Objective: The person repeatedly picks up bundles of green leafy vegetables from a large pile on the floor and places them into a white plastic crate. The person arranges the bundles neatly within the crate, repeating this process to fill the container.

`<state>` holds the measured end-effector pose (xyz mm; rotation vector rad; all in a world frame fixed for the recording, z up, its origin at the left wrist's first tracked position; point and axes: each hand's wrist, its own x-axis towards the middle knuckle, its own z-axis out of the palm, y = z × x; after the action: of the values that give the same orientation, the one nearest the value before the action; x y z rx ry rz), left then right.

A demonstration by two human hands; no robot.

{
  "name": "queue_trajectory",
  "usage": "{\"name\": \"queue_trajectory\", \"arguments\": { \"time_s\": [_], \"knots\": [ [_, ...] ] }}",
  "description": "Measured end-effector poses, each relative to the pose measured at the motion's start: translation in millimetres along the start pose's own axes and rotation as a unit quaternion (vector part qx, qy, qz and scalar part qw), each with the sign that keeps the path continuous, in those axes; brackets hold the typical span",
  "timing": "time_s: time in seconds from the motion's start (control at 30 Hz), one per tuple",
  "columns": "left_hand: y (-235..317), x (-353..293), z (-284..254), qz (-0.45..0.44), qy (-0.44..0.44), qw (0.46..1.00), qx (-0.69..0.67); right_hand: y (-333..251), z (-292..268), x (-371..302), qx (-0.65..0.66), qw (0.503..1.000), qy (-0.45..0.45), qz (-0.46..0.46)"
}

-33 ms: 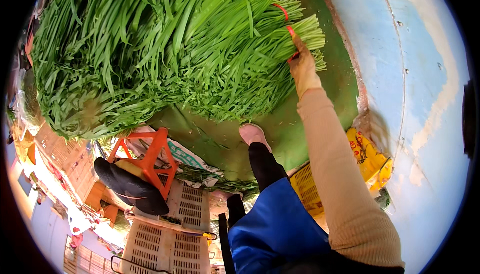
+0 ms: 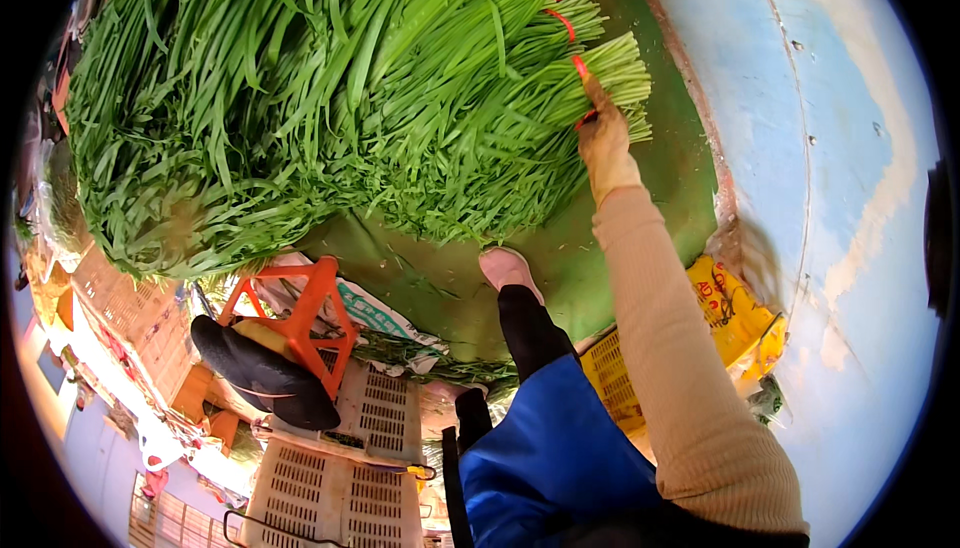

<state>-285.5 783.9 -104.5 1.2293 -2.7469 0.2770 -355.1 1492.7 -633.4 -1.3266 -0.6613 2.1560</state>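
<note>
A wide heap of garlic chives (image 2: 330, 78) fills the upper left, flat green leaves to the left and pale cut stem ends to the right. Red ties bind it into several bundles. My right hand (image 2: 607, 148) is closed on the nearest bundle of garlic chives (image 2: 622, 68) close to its stem ends. One finger lies along the red tie (image 2: 580, 67), and a second bit of red shows by the fingers. The bundle hides part of that grip. My left hand is out of the picture.
The heap lies on a green floor (image 2: 440, 298) beside a pale blue wall (image 2: 850, 148). An orange stool (image 2: 318, 323) with a black pad (image 2: 262, 373) stands lower left. Plastic crates (image 2: 375, 503) are behind it. A yellow crate (image 2: 612, 373) and yellow bag (image 2: 735, 310) sit near my right arm.
</note>
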Motion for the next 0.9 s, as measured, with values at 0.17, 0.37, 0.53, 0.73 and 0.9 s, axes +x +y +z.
{"name": "queue_trajectory", "arguments": {
  "time_s": [0.17, 0.37, 0.53, 0.73, 0.9],
  "knots": [
    [108, -32, -10, 0.134, -0.073, 0.983, -0.099, -21, 57, -109, -0.125, 0.969, -0.044, -0.209],
    [287, -121, 78, 0.554, -0.353, 0.708, -0.258, -44, 126, -248, -0.259, 0.895, -0.260, -0.253],
    [290, -138, 85, 0.558, -0.400, 0.685, -0.244, -58, 161, -351, -0.342, 0.715, -0.519, -0.321],
    [201, -136, 96, 0.438, -0.422, 0.778, -0.158, -67, 150, -300, -0.185, 0.717, -0.666, -0.087],
    [166, -139, 97, 0.369, -0.424, 0.821, -0.096, -16, 12, -125, -0.268, 0.953, 0.109, 0.089]
  ]
}}
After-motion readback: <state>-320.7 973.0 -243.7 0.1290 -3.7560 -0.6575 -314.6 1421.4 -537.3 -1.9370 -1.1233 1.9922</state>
